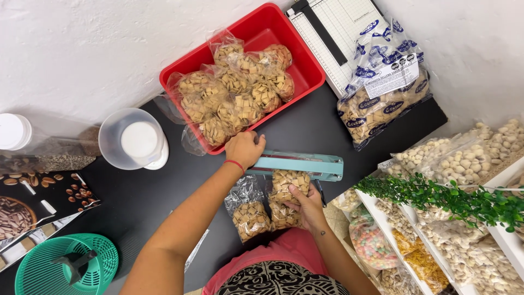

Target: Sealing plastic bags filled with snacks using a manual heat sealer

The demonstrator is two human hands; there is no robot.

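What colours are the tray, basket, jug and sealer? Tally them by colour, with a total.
Red: 1, the tray
Green: 1, the basket
Clear: 1, the jug
Pale teal: 1, the sealer under the left hand
Total: 4

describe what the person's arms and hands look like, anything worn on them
Both arms are bare, with no sleeves reaching the forearms. The left hand has a thin red cord bracelet at the wrist. The right hand wears no rings or gloves; a small dark tattoo marks its wrist.
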